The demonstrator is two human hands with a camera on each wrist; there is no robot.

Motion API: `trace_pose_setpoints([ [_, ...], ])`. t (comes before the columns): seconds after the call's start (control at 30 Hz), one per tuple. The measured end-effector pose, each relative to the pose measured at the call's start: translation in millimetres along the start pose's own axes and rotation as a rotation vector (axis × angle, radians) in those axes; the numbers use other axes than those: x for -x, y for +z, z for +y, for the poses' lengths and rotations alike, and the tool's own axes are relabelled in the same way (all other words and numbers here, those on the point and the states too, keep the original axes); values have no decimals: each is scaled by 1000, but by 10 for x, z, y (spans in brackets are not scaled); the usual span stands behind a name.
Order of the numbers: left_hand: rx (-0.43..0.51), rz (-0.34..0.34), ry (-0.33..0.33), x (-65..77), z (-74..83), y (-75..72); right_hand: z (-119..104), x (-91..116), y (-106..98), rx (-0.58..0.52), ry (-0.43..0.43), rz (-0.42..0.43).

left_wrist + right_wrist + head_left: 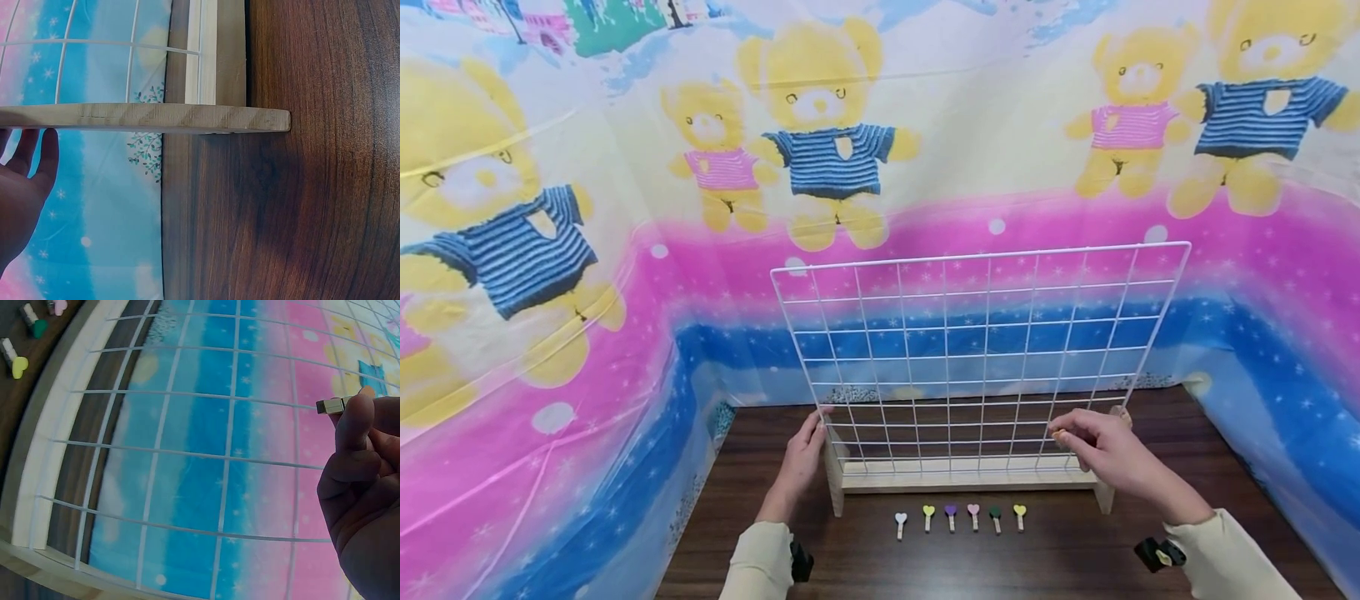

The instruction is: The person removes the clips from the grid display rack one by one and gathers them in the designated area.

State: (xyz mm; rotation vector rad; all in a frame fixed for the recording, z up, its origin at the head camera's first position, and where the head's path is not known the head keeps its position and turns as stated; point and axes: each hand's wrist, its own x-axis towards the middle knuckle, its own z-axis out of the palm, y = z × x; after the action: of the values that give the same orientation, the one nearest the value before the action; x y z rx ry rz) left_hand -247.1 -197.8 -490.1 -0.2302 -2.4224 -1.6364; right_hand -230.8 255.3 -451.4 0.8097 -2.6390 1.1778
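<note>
A white wire grid (967, 358) stands upright in a wooden stand (970, 479) on a dark table. My left hand (802, 454) rests against the stand's left side piece (187, 117), its extended fingers touching the outer face in the left wrist view; the thumb is hidden there. My right hand (1105, 446) is in front of the grid's lower right part. Between thumb and fingertips it pinches a small wooden clothespin (334, 405), whose decorated end is mostly covered by the fingers.
In front of the stand lies a row of several mini clothespins with heart tops, among them a white one (901, 525), a purple one (951, 517) and a green one (996, 518). A bear-print cloth (985, 158) surrounds the table (850, 567) at the back and sides.
</note>
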Motion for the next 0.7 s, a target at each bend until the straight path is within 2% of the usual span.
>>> trace_pose_setpoints([
  [0.27, -6, 2, -3, -6, -1, 1, 84, 32, 105, -10, 58, -48],
  [0.7, -4, 1, -4, -1, 23, 0, 287, 44, 321, -1, 100, -87],
])
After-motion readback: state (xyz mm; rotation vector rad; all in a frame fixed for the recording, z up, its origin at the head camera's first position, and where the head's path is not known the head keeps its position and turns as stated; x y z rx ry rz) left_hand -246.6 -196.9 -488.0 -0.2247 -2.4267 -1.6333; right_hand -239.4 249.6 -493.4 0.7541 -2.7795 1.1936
